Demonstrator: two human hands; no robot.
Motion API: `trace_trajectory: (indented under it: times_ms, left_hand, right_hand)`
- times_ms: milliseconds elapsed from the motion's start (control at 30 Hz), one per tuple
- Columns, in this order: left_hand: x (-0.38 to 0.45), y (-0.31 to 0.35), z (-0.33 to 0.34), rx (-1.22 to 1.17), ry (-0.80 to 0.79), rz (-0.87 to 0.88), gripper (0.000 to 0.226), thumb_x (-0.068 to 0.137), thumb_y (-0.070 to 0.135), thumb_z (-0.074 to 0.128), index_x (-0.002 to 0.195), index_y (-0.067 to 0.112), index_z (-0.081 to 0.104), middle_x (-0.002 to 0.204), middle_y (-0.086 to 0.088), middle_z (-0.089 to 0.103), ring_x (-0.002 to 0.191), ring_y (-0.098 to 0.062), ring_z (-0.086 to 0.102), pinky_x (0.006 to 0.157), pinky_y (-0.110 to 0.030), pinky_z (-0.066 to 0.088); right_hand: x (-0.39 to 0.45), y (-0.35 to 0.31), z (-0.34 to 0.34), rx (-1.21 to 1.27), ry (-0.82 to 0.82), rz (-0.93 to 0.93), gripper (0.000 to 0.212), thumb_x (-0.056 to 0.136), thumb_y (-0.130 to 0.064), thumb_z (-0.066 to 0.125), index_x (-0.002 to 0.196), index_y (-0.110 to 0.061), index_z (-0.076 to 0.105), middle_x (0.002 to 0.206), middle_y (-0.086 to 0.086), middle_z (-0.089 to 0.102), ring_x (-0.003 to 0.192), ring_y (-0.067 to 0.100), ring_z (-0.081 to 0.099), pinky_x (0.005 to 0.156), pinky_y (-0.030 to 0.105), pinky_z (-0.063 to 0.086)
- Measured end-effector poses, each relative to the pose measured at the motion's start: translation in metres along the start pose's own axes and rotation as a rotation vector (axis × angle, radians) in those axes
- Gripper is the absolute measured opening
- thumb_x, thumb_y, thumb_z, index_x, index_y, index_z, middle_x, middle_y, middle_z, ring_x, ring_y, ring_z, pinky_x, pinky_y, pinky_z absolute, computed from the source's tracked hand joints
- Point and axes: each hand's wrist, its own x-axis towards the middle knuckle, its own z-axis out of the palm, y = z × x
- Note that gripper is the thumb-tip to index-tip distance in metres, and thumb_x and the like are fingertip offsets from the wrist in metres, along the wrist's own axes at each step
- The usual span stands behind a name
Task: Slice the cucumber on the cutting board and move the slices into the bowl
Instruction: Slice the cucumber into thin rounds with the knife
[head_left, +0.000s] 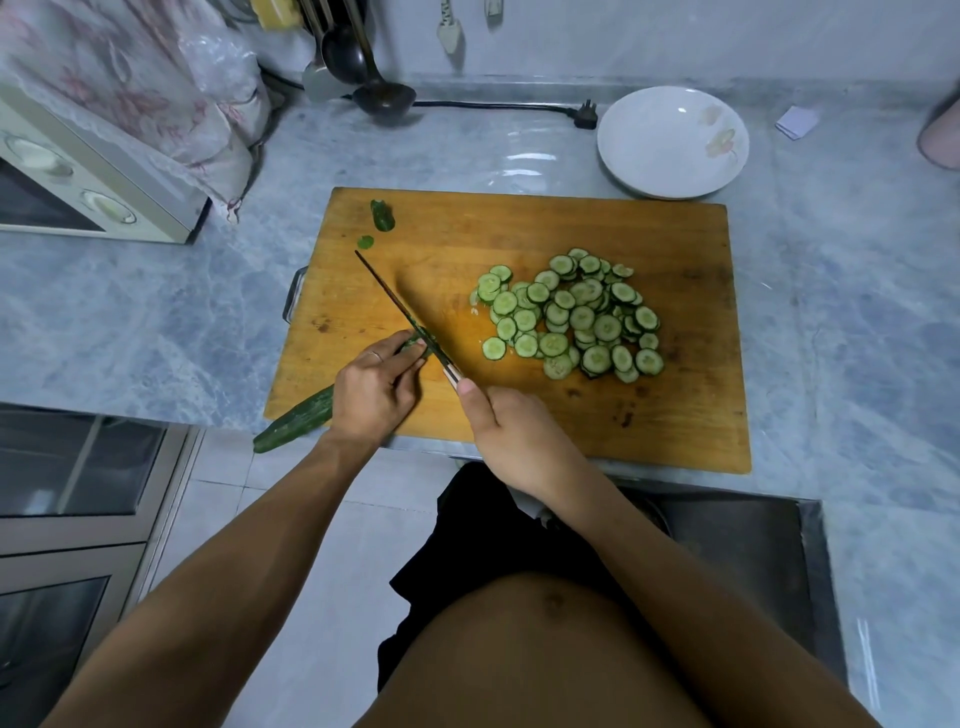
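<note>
We hold the cucumber (298, 420) down with our left hand (375, 387), fingers curled over it near the lower left corner of the wooden cutting board (675, 415); its uncut end sticks out past the board's edge toward the lower left of the frame. Our right hand (511, 441) grips the handle of the knife (400, 314), thumb laid along the top, and the blade runs diagonally up and left across the board, its edge meeting the cucumber right at our left fingertips. A heap of round slices (571, 317) lies in the middle of the board, to the right of the blade and well apart from it. Near the board's upper left corner sit a cut-off cucumber end (383, 215) and a small green scrap (365, 242). The white bowl (672, 141) stands on the marbled counter (156, 312) just beyond the board's upper right edge, holding no slices. A microwave (88, 182) under a floral cloth fills the upper left, and ladles (382, 93) hang at top centre.
</note>
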Motion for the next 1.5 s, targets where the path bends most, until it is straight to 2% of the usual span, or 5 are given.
trace_trajectory:
  times_ms: [133,633,933,1167,1500]
  left_hand:
    - [-0.001,0.003,0.000,-0.012,0.012,-0.024,0.032,0.087,0.026,0.053,0.097,0.009,0.078,0.109,-0.014,0.072,0.098,-0.027,0.070,0.083,-0.032,0.055]
    - [0.000,0.001,0.004,-0.027,0.035,-0.074,0.033,0.083,0.024,0.049,0.076,0.004,0.074,0.082,-0.018,0.071,0.074,-0.035,0.067,0.062,-0.032,0.053]
    - [-0.002,-0.002,0.008,-0.104,0.047,-0.095,0.023,0.084,0.018,0.066,0.103,0.010,0.077,0.112,-0.010,0.072,0.101,-0.020,0.070,0.087,-0.031,0.056]
    - [-0.002,0.002,0.005,-0.078,0.029,-0.100,0.031,0.084,0.025,0.055,0.098,0.011,0.079,0.112,-0.009,0.072,0.102,-0.021,0.069,0.085,-0.025,0.053]
    - [-0.003,0.002,0.004,-0.127,0.059,-0.103,0.023,0.085,0.012,0.071,0.107,0.012,0.076,0.114,-0.006,0.072,0.106,-0.015,0.068,0.093,-0.028,0.053]
  right_hand:
    - [-0.005,-0.002,-0.003,-0.010,-0.004,-0.007,0.055,0.106,-0.046,0.024,0.064,-0.014,0.043,0.067,0.004,0.049,0.076,0.026,0.051,0.067,0.034,0.032]
    - [-0.013,-0.007,-0.001,-0.050,-0.031,-0.016,0.055,0.105,-0.048,0.022,0.081,-0.008,0.052,0.079,0.006,0.051,0.082,0.022,0.042,0.068,0.034,0.030]
    - [0.000,-0.010,-0.010,0.083,-0.071,0.097,0.064,0.104,-0.052,0.020,0.068,-0.008,0.051,0.059,0.007,0.052,0.053,0.021,0.051,0.062,0.036,0.044]
    - [0.026,-0.010,0.016,0.010,-0.031,0.071,0.061,0.106,-0.047,0.020,0.083,-0.007,0.059,0.089,0.018,0.063,0.097,0.036,0.058,0.072,0.033,0.035]
    - [0.022,0.006,-0.001,0.002,0.045,0.077,0.066,0.105,-0.050,0.019,0.070,-0.006,0.055,0.066,0.011,0.057,0.072,0.035,0.059,0.063,0.038,0.044]
